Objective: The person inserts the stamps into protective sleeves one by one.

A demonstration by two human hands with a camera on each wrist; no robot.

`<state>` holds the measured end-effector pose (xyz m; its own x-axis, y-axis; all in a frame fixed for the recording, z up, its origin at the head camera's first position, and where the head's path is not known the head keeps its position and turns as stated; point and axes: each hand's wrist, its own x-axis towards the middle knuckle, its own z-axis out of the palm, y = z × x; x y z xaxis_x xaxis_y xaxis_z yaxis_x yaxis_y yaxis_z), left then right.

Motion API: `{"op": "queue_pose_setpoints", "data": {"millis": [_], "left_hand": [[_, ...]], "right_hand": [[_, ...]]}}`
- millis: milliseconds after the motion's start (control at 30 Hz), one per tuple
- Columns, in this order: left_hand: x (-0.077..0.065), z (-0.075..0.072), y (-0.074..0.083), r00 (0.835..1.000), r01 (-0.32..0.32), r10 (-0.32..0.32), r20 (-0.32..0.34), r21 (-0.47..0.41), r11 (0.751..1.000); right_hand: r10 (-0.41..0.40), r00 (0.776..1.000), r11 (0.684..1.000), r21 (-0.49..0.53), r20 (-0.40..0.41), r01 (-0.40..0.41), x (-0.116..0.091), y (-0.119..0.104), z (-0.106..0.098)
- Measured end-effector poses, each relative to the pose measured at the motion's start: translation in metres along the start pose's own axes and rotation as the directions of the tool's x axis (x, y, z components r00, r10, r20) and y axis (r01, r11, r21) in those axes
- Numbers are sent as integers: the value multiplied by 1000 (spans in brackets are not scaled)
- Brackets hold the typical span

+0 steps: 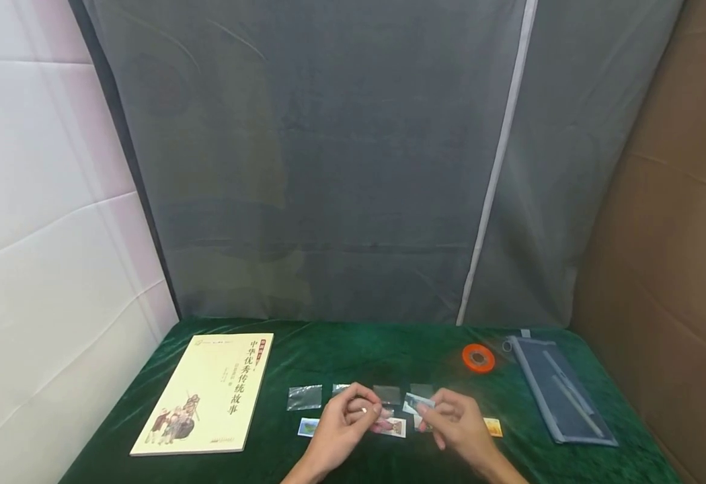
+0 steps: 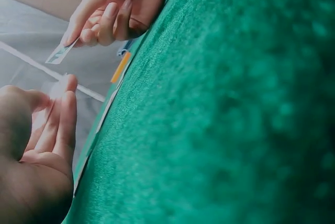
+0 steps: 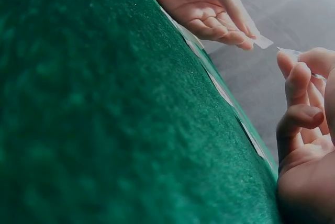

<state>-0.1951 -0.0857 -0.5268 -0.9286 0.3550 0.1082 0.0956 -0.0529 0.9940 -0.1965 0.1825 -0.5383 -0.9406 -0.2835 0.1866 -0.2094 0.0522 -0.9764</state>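
My right hand (image 1: 458, 423) pinches a small bluish stamp (image 1: 416, 402) between thumb and fingers, its free end pointing left. In the left wrist view the stamp (image 2: 61, 54) hangs from the right hand's fingertips. My left hand (image 1: 342, 422) pinches a small clear plastic sleeve (image 3: 263, 41), which is hard to make out in the head view. Sleeve and stamp are held just above the cloth, a short gap apart. Below the hands lies a row of stamps: a blue one (image 1: 308, 427), a reddish one (image 1: 397, 428) and a yellow one (image 1: 493, 427), partly covered by the hands.
Clear sleeves, one (image 1: 304, 397) at the left and another (image 1: 386, 394) between the hands, lie behind the stamps on the green cloth (image 1: 353, 356). A cream book (image 1: 208, 390) sits left. An orange tape roll (image 1: 478, 358) and a zip pouch (image 1: 561, 390) are right.
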Motion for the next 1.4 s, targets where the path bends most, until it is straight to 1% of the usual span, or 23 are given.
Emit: {"op": "queue_pose_setpoints", "data": {"millis": [100, 233, 467, 567, 700, 800, 1167, 1400], "left_hand": [[-2, -1, -1, 1000, 10, -10, 2, -22, 1000], [-2, -1, -2, 1000, 8, -7, 27, -36, 999], [-2, 1, 0, 999, 24, -23, 42, -15, 1000], [-2, 2, 1, 999, 18, -18, 30, -6, 1000], [-1, 3, 5, 1000, 15, -15, 8, 10, 1000], [0, 4, 6, 1000, 19, -19, 5, 14, 1000], [-2, 5, 3, 999, 39, -39, 23, -7, 999], [-2, 5, 1, 999, 38, -38, 31, 1, 999]], "right_hand": [[-19, 1000, 1000, 25, 25, 18, -2, 1, 0], [-33, 998, 998, 51, 47, 31, -2, 0, 0], [-37, 997, 998, 54, 61, 34, -1, -2, 1], [-44, 997, 998, 48, 68, 41, 0, -3, 0], [-76, 993, 996, 57, 85, 71, 0, -5, -1], [-92, 991, 994, 64, 93, 86, 0, -5, -1], [-46, 994, 998, 47, 95, 42, -2, 0, -1], [-37, 997, 999, 38, 66, 34, -3, 0, -1]]}}
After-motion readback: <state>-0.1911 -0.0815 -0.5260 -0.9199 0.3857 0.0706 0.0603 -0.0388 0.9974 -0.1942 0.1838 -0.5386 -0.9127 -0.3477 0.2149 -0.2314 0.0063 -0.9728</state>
